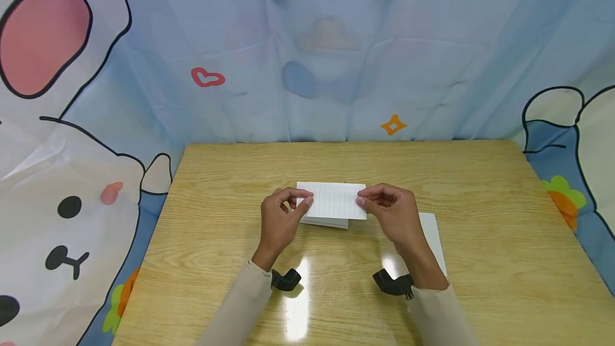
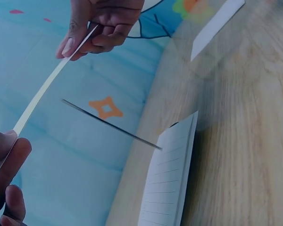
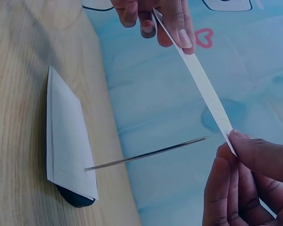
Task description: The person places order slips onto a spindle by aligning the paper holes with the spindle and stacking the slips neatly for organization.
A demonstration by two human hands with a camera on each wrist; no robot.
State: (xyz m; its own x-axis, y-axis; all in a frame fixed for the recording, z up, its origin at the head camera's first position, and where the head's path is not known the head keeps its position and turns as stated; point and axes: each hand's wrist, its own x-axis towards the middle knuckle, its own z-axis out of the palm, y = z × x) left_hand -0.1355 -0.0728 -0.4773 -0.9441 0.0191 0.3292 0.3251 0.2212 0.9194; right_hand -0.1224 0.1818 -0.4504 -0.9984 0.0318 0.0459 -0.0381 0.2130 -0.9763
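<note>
A lined white card (image 1: 334, 202) is held up by its two ends above the table. My left hand (image 1: 280, 220) pinches its left end between thumb and fingers, and my right hand (image 1: 396, 215) pinches the right end the same way. Below it stands a paper spike, its thin metal rod (image 2: 113, 125) pointing up toward the card, with a small gap between tip and card in both wrist views. Lined paper (image 2: 167, 174) lies pierced low on the rod, over a dark rounded base (image 3: 78, 197). In the head view, the card hides the rod.
Another white sheet (image 1: 434, 239) lies on the wooden table (image 1: 499, 239), partly behind my right forearm. A printed cloth backdrop (image 1: 331, 105) hangs along the table's far edge and sides. Each wrist carries a black camera mount (image 1: 286, 280).
</note>
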